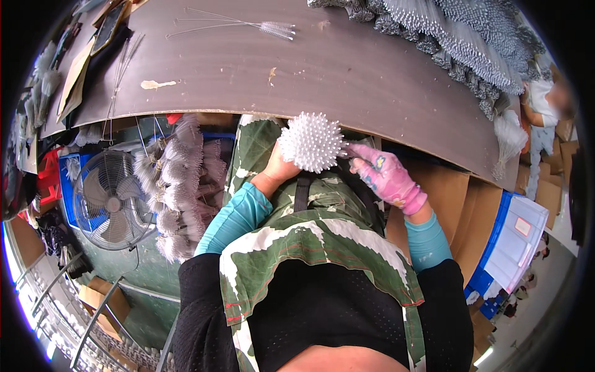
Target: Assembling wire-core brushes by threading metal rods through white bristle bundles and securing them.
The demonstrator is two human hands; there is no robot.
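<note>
A round bundle of white-tipped wire brushes (313, 142) stands in front of my lap, its bristle ends facing up. My left hand (281, 165), bare, is closed around its lower left side, with most of the fingers hidden behind the bundle. On the other side, my right hand (385, 176) wears a pink flowered glove. Its fingers are drawn together at the bundle's right edge, and whatever is between them is too small to make out. A camouflage apron (328, 195) covers my lap below the bundle.
A brown table (229, 68) spans the front, with a few loose brushes (276, 28) on it and big piles of brushes (458, 43) at far right. Brush bundles hang beside a fan (112, 203) at left. A cardboard box (434, 204) stands at right; a person (542, 102) is beyond.
</note>
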